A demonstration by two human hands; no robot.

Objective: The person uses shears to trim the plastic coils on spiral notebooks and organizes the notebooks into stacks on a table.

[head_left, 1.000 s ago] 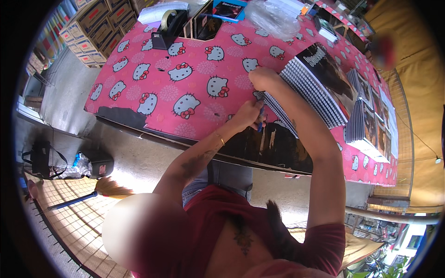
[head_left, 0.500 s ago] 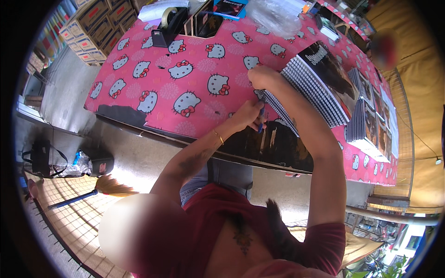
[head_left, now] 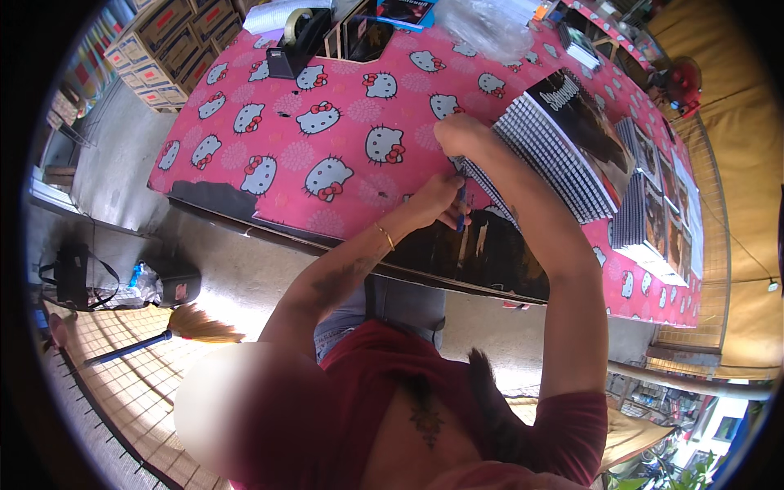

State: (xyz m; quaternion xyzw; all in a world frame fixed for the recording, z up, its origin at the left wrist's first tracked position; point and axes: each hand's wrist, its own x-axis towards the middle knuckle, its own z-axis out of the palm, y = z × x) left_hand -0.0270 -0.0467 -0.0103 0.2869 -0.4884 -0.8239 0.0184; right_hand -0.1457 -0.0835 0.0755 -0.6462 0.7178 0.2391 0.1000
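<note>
My left hand (head_left: 439,201) is closed round a slim blue-handled tool (head_left: 461,211) near the table's front edge; its exact kind is mostly hidden by my fingers. A small grey part of it points toward the corner of a stack of spiral-bound notebooks (head_left: 584,135). At that same near-left corner my right hand (head_left: 461,135) is bent at the wrist with its fingers curled, close above the tool's tip. What those fingers pinch cannot be seen. The notebooks have dark picture covers and lie fanned, their coiled spines toward me. My right forearm crosses in front of part of the stack.
A pink table cover (head_left: 269,139) with cartoon cat faces is torn at the front. More notebooks (head_left: 653,229) lie at the right. A tape dispenser (head_left: 292,53) and clear plastic (head_left: 482,28) stand at the back. Cardboard boxes (head_left: 163,57) and a broom (head_left: 196,325) are on the left.
Both hands stay at the notebook corner, with only a slight shift of the left fingers round the tool. The whole view has moved very slightly.
</note>
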